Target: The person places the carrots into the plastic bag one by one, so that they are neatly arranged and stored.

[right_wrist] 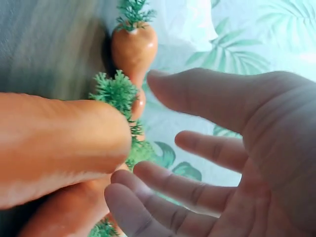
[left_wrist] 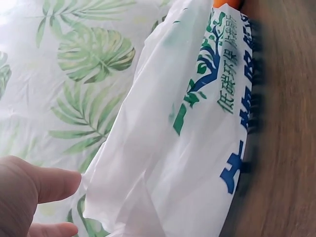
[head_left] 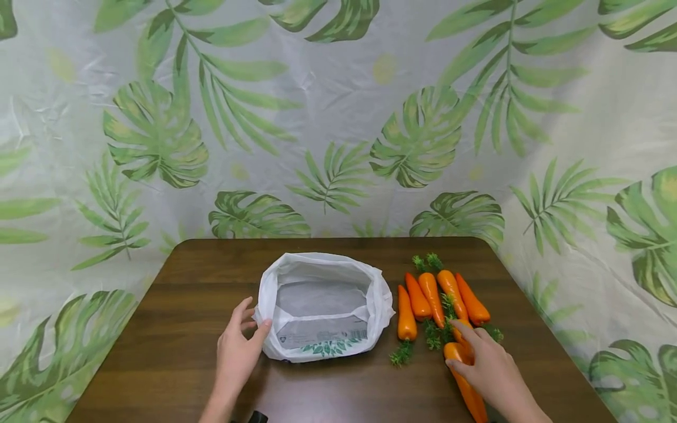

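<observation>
A white plastic bag (head_left: 268, 294) stands on the table with its mouth spread wide, facing up. My left hand (head_left: 237, 346) is at the bag's left side, its thumb touching the rim and its fingers loosely spread outside. Green and blue print marks the bag's side in the left wrist view. My right hand (head_left: 489, 364) hovers over the front carrot (head_left: 465, 385), thumb and fingers apart. That orange carrot (right_wrist: 64, 143) looms close in the right wrist view, with a gap before the fingertips (right_wrist: 121, 197). Another carrot beneath the hand is partly hidden.
Several more orange carrots with green tops, among them a leftmost carrot (head_left: 406, 314) and a rightmost carrot (head_left: 472, 299), lie between the bag and the right edge of the brown table (head_left: 185, 305). A leaf-patterned curtain (head_left: 338, 117) hangs behind. A small black object (head_left: 258, 417) shows at the bottom.
</observation>
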The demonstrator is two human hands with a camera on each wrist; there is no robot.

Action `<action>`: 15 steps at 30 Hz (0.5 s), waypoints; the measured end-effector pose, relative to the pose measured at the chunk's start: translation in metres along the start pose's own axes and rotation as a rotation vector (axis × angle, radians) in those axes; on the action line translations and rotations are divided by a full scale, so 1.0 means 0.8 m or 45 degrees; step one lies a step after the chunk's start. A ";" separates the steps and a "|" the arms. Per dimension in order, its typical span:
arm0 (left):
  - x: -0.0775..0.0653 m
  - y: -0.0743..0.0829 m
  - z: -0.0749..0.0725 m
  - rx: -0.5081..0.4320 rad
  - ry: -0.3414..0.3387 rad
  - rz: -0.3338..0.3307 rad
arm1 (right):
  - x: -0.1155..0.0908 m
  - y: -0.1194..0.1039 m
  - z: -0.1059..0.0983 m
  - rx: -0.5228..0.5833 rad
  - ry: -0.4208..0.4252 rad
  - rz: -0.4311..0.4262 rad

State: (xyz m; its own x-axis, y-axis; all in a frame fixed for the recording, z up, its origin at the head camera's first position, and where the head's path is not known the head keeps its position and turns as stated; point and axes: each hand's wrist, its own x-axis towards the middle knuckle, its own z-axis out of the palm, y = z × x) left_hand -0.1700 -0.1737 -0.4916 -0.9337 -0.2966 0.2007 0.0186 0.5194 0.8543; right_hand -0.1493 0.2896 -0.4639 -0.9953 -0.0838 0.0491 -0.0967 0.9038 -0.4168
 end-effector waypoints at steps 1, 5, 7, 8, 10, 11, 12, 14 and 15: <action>-0.001 0.000 0.002 0.000 0.002 -0.003 | -0.001 0.000 0.002 -0.012 -0.003 0.009; -0.004 -0.001 0.007 -0.014 0.027 -0.021 | -0.002 0.003 0.010 -0.041 -0.026 0.044; -0.005 -0.001 0.009 -0.016 0.041 -0.023 | -0.001 0.005 0.014 -0.056 -0.044 0.065; -0.006 0.000 0.010 -0.020 0.045 -0.024 | 0.000 0.005 0.016 -0.063 -0.055 0.078; -0.006 0.001 0.011 -0.022 0.046 -0.026 | 0.002 0.007 0.020 -0.075 -0.078 0.103; -0.006 0.002 0.011 -0.020 0.042 -0.027 | 0.002 0.007 0.021 -0.071 -0.091 0.120; -0.007 0.003 0.012 -0.012 0.037 -0.029 | 0.003 0.007 0.023 -0.067 -0.101 0.134; -0.007 0.004 0.013 0.002 0.027 -0.040 | 0.004 0.007 0.026 -0.059 -0.115 0.158; -0.008 0.005 0.013 0.018 0.025 -0.046 | 0.004 0.007 0.027 -0.053 -0.120 0.169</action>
State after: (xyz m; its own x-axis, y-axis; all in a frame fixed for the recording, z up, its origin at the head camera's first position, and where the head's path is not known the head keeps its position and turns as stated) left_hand -0.1677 -0.1615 -0.4948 -0.9263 -0.3312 0.1797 -0.0201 0.5197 0.8541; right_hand -0.1534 0.2856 -0.4855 -0.9959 0.0001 -0.0902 0.0341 0.9261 -0.3758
